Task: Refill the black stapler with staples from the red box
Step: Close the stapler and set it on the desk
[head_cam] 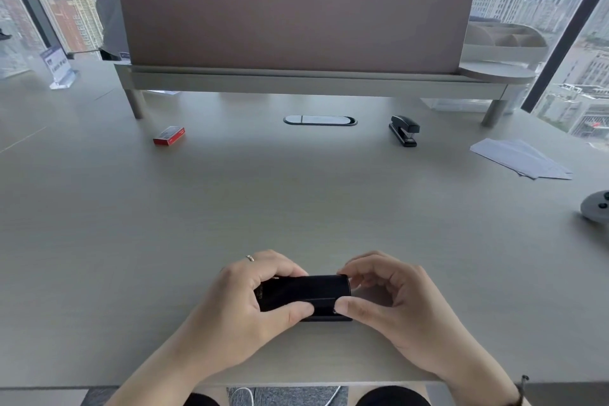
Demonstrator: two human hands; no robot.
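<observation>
Near the desk's front edge I hold a black oblong device (306, 295) between both hands. My left hand (237, 303) grips its left end, thumb on the front face. My right hand (392, 303) pinches its right end with thumb and fingertips. The black stapler (404, 130) stands closed at the far right of the desk, well beyond both hands. At the far left lies the red box (169, 136) of staples, closed, lying flat.
A raised shelf with a brown divider panel (293, 23) spans the back of the desk (296, 194). White paper sheets (522, 158) and a grey controller (596, 206) lie at the right. A cable grommet (320, 120) sits mid-back, a sign holder (59, 67) far left.
</observation>
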